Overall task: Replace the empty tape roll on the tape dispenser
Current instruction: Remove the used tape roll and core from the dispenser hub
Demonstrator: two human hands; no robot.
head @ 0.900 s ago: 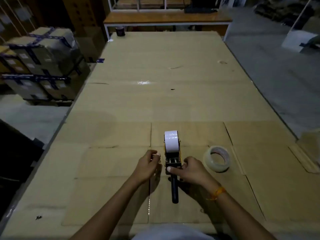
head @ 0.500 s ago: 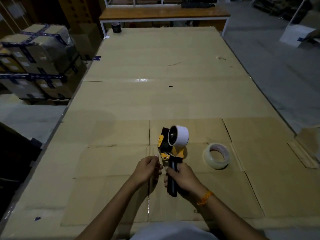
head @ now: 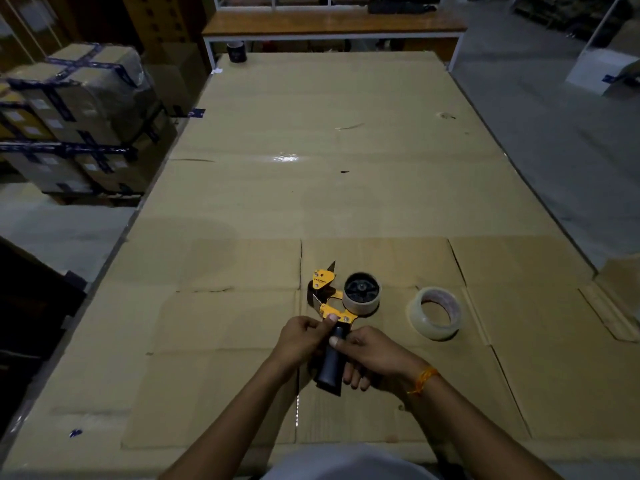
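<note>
A yellow and black tape dispenser [head: 329, 303] lies on its side on the cardboard-covered table [head: 311, 188], its black handle pointing toward me. A pale, nearly bare tape core [head: 361, 295] sits on its hub, open face up. My right hand [head: 367, 355] grips the black handle from the right. My left hand [head: 303, 337] pinches the yellow frame where it meets the handle. A fresh roll of clear tape [head: 435, 313] lies flat on the cardboard to the right of the dispenser, apart from both hands.
A dark roll [head: 237, 51] stands at the table's far left corner. Wrapped cartons [head: 72, 116] are stacked on the floor to the left. A wooden bench [head: 332, 24] runs beyond the far edge. A folded cardboard piece [head: 620, 289] overhangs the right edge.
The dispenser has gone from standing upright to lying on its side with the core's open face up. My right hand slid down onto the handle, and my left hand closed on the yellow frame.
</note>
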